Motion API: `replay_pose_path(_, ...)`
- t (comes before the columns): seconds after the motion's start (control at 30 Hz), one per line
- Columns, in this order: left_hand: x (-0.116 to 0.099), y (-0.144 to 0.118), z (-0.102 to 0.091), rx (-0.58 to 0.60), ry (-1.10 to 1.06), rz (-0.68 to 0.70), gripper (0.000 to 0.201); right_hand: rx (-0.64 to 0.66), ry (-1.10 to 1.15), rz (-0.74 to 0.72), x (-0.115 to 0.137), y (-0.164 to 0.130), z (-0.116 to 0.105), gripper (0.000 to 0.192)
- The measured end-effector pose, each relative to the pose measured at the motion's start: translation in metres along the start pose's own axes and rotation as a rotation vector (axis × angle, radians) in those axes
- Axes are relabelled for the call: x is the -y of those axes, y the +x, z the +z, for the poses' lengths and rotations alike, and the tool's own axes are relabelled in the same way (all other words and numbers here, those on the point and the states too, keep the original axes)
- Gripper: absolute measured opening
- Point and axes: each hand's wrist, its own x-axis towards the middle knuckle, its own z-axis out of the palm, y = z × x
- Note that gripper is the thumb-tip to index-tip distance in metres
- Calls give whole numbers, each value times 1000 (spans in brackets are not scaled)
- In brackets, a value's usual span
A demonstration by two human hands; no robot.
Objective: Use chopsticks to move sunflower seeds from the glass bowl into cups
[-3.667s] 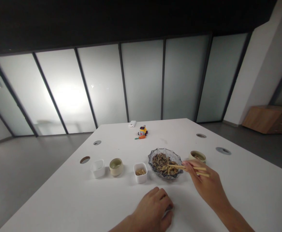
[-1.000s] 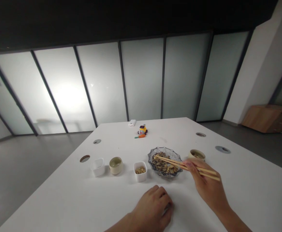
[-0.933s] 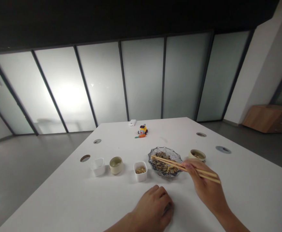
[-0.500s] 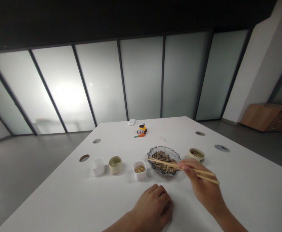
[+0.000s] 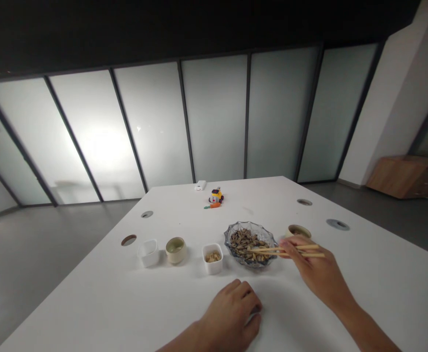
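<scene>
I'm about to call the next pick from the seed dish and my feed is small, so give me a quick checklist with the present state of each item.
1. Wooden chopsticks gripped in the right hand: ok.
2. Chopstick tips over the seeds in the clear glass dish: ok.
3. A seed pinched between the tips: cannot tell, too small.
4. Left hand resting curled on the white table, apart from the dish: ok.
5. White square cup holding nuts upright just left of the dish: ok.
6. Round beige cup behind the right hand, apart from the chopsticks: cannot tell, the fingers partly hide it.
</scene>
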Motion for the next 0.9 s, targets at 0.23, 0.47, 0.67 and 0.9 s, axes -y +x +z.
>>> replay_pose_path(0.23,0,1,-2,28,35,-10,15,-66,37,-75,8,-1,-1,34)
replay_pose_path(0.47,0,2,1,10,69,4,10,-136,109,-80,26,-7,5,33)
replay_pose_path(0.67,1,5,7,-22,83,9,3,-45,286,-202,55,-25,25,20)
replay_pose_path(0.9,0,4,5,-11,85,4,8,-126,208,-238,47,-15,11,16)
